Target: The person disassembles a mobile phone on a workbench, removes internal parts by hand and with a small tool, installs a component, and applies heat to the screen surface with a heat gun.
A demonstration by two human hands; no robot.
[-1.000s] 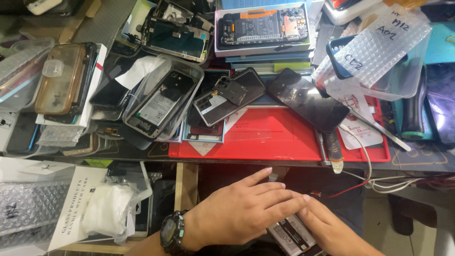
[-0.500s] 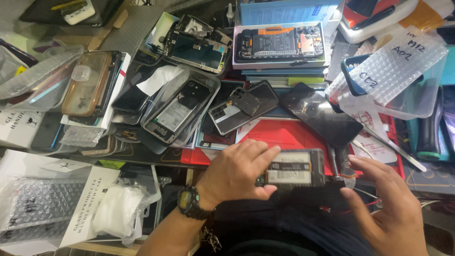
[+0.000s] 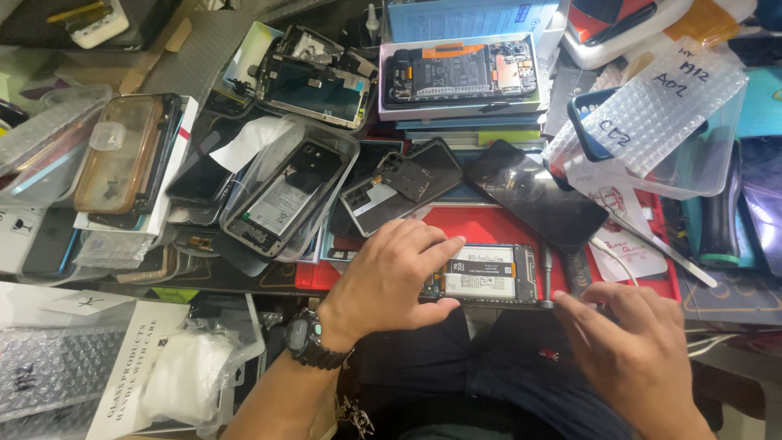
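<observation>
The right hand (image 3: pixel 631 346) is open near the front, its fingers spread and reaching toward a screwdriver (image 3: pixel 547 281). Whether they touch it is hard to tell. The left hand (image 3: pixel 391 277), with a black watch (image 3: pixel 308 340) on its wrist, holds an opened phone (image 3: pixel 489 275) by its end at the front edge of the red mat (image 3: pixel 489 224). Behind it, the desk (image 3: pixel 269 277) is piled with more opened phones and a clear tray (image 3: pixel 285 195).

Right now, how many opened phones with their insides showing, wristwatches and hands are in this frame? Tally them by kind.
Opened phones, insides showing: 4 (under the left hand, in the clear tray, on the stacked boxes, beside the tray)
Wristwatches: 1
Hands: 2 (left hand, right hand)
Total: 7
</observation>
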